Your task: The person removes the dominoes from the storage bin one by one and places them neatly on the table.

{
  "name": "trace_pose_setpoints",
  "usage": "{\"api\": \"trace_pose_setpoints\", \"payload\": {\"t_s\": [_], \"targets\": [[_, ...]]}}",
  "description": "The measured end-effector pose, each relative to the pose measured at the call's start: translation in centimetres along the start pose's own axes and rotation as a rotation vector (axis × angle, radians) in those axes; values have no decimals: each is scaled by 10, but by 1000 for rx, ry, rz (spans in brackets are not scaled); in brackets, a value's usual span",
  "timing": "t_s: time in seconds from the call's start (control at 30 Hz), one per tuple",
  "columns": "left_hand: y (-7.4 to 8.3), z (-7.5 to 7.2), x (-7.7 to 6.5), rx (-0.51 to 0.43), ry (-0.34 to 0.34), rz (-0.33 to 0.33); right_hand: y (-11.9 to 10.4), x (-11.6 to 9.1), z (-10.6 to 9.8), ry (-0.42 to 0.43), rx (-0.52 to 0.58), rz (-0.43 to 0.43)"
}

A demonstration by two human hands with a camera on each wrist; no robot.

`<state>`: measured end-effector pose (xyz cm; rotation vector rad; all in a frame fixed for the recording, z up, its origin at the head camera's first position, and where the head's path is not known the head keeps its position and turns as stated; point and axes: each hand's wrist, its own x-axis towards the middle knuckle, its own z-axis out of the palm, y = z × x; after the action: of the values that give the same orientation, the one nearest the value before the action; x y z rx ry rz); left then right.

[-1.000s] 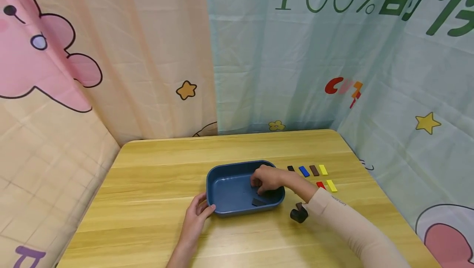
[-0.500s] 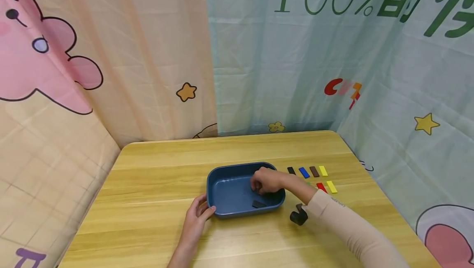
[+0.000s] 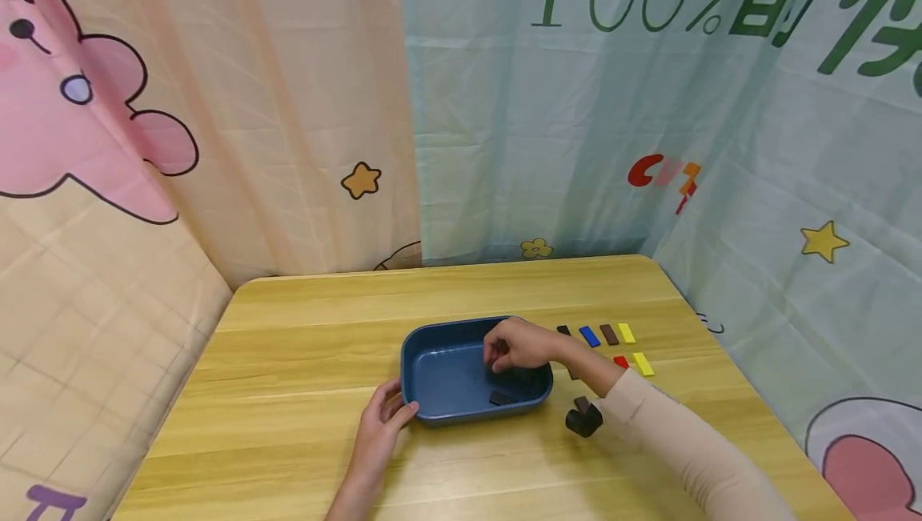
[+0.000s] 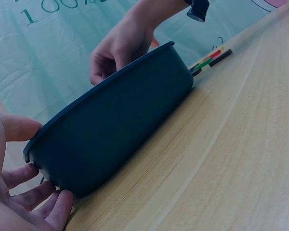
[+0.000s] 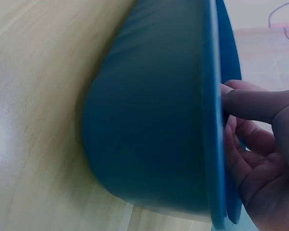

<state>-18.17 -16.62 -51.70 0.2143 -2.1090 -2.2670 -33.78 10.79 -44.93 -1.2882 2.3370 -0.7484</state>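
Observation:
A deep blue plastic tub [image 3: 432, 414] with rounded corners sits on the table. My left hand [image 3: 379, 422] grips its near left corner, with the thumb on the rim and the fingers [image 4: 26, 197] against the outer wall. Inside the tub's right part is my right hand [image 3: 520, 342], its fingers curled downward. In the right wrist view the rim partly covers those fingers [image 5: 253, 132], and I cannot tell whether they pinch anything. A small dark flat block [image 3: 502, 398] lies on the tub's floor, nearer to me than the right hand.
Right of the tub, small flat blocks lie in rows: black [image 3: 564, 330], blue [image 3: 589, 336], brown [image 3: 609, 334] and yellow [image 3: 627, 334], with red [image 3: 621, 362] and another yellow one closer. A green block [image 4: 204, 63] shows in the left wrist view. Printed curtains [image 3: 504, 145] surround the table.
My right hand has shifted slightly left inside the tub, its fingers still pointing down. The left hand keeps its hold on the corner, and the tub stays in place.

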Motion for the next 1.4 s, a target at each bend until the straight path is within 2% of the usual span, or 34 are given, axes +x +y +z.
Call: {"api": "trace_pose_setpoints", "payload": {"t_s": [0.2,0.47,0.93,1.4], "targets": [[0,-1,0,6,4,-6,-1,-7,0,80,51,21],[-1,1,-2,-5,8,11,-4,-23,-4,178,114,-12],[0,0,-2,20,4,6,-4,-65,-16,256,150,117],[0,-3,-1,19,-11,4,17,-111,-10,375,200,175]]}}
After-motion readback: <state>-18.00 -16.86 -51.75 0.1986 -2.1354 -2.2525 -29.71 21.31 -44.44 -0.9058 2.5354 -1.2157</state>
